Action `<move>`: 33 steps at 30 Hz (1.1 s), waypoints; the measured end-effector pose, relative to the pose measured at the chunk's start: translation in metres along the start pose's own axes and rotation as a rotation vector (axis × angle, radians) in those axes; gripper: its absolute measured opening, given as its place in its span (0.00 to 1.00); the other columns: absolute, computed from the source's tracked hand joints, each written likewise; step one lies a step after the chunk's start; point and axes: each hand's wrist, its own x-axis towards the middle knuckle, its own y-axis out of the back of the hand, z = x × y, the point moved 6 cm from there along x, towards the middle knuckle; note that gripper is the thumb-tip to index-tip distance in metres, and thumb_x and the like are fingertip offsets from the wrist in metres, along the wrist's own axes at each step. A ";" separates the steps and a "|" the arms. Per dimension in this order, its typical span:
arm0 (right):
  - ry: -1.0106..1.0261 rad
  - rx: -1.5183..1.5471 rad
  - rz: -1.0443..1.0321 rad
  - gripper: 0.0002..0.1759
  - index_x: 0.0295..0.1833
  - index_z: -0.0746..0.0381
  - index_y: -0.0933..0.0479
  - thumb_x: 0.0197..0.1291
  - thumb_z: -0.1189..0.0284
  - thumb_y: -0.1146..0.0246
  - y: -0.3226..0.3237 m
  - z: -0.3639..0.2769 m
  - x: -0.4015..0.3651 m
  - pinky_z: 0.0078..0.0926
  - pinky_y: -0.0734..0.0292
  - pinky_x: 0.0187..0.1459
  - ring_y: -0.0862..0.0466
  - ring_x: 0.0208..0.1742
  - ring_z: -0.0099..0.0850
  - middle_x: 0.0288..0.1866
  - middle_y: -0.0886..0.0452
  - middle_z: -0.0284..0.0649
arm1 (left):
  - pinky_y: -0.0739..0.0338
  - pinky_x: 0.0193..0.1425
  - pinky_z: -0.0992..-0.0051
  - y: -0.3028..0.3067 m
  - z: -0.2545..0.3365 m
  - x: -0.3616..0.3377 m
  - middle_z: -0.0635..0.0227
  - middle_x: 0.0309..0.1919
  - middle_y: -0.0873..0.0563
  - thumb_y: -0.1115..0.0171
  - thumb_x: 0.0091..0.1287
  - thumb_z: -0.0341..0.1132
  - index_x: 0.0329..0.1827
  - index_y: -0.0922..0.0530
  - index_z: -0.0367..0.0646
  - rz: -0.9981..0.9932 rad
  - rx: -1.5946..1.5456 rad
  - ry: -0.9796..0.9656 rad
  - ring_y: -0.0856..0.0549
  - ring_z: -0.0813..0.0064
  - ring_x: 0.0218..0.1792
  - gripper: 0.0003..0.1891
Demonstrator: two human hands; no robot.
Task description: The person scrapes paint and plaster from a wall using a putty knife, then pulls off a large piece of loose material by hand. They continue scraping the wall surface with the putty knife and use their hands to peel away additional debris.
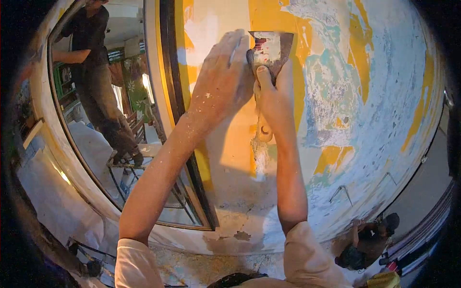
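Observation:
My right hand (278, 101) is wrapped round the handle of a putty knife (270, 50), its thumb pressed along the base of the blade. The wide blade points up and is smeared with white and dark red. Just left of the blade, my left hand (222, 77) is stretched out over the wall with fingers straight and dust on its back. Behind both hands is a wall (331, 96) with patches of yellow, white and pale blue, its paint partly scraped away. The lower end of the handle shows beneath my right hand.
A tall dark frame (180, 96) stands left of my hands. Inside it appears a person (93, 62) in dark clothes, standing on a metal stand (129, 168). At the lower right another person (370, 240) is low near the floor. Bent metal pieces (342, 193) stick out of the wall.

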 end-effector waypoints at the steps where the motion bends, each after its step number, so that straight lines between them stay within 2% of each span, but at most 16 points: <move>1: 0.082 -0.043 0.008 0.18 0.60 0.68 0.35 0.70 0.71 0.43 0.002 -0.003 0.006 0.32 0.24 0.47 0.22 0.47 0.34 0.49 0.23 0.47 | 0.39 0.77 0.58 0.002 0.002 0.003 0.49 0.70 0.32 0.38 0.54 0.22 0.73 0.38 0.35 -0.009 -0.054 -0.004 0.34 0.48 0.72 0.39; 2: 0.163 -0.085 0.016 0.18 0.59 0.68 0.35 0.70 0.70 0.43 0.003 -0.008 0.008 0.32 0.24 0.47 0.22 0.46 0.34 0.47 0.23 0.46 | 0.41 0.78 0.57 0.002 0.004 0.005 0.49 0.71 0.33 0.40 0.55 0.21 0.74 0.38 0.36 -0.018 -0.108 -0.009 0.35 0.48 0.73 0.38; 5: 0.031 -0.034 -0.073 0.30 0.65 0.79 0.41 0.69 0.65 0.44 0.003 -0.024 0.009 0.49 0.31 0.60 0.25 0.60 0.64 0.57 0.27 0.73 | 0.37 0.76 0.58 0.001 -0.001 0.006 0.48 0.68 0.31 0.34 0.53 0.26 0.70 0.37 0.33 -0.029 -0.063 0.054 0.33 0.49 0.71 0.38; 9: 0.063 -0.127 -0.107 0.29 0.64 0.77 0.41 0.67 0.66 0.44 -0.010 -0.033 0.035 0.51 0.29 0.57 0.24 0.57 0.66 0.54 0.25 0.72 | 0.33 0.73 0.60 0.003 -0.010 0.017 0.49 0.65 0.27 0.34 0.53 0.24 0.68 0.34 0.34 0.065 -0.094 0.086 0.30 0.49 0.69 0.36; 16: -0.034 0.010 -0.081 0.23 0.57 0.75 0.39 0.67 0.67 0.44 -0.025 -0.034 0.041 0.52 0.28 0.56 0.22 0.55 0.63 0.52 0.24 0.71 | 0.28 0.66 0.59 0.010 -0.014 0.023 0.50 0.56 0.24 0.32 0.51 0.22 0.68 0.33 0.36 0.104 -0.072 0.185 0.25 0.50 0.58 0.37; 21: -0.123 0.094 -0.198 0.24 0.54 0.76 0.39 0.66 0.66 0.43 -0.022 -0.055 0.048 0.51 0.26 0.53 0.21 0.54 0.63 0.50 0.22 0.71 | 0.27 0.60 0.58 0.012 -0.013 0.022 0.51 0.51 0.24 0.29 0.51 0.25 0.66 0.31 0.39 0.099 -0.118 0.227 0.24 0.49 0.54 0.35; 24: 0.042 -0.084 -0.082 0.25 0.54 0.78 0.39 0.65 0.66 0.43 -0.030 -0.060 0.067 0.51 0.25 0.53 0.20 0.52 0.63 0.48 0.22 0.71 | 0.28 0.60 0.57 0.017 -0.012 0.023 0.51 0.50 0.25 0.29 0.52 0.27 0.63 0.30 0.39 0.105 -0.146 0.240 0.24 0.48 0.53 0.32; 29: 0.021 -0.061 -0.079 0.26 0.54 0.81 0.38 0.62 0.68 0.44 -0.047 -0.079 0.093 0.51 0.25 0.53 0.19 0.51 0.64 0.48 0.22 0.74 | 0.28 0.59 0.56 0.020 -0.022 0.017 0.49 0.48 0.24 0.29 0.54 0.29 0.61 0.30 0.37 0.057 -0.236 0.311 0.24 0.47 0.53 0.30; 33: 0.100 0.043 -0.103 0.29 0.55 0.86 0.40 0.59 0.69 0.44 -0.060 -0.088 0.114 0.49 0.23 0.52 0.19 0.51 0.64 0.47 0.23 0.75 | 0.27 0.58 0.56 0.029 -0.014 0.018 0.49 0.46 0.23 0.30 0.56 0.30 0.60 0.29 0.33 0.091 -0.161 0.262 0.24 0.48 0.52 0.28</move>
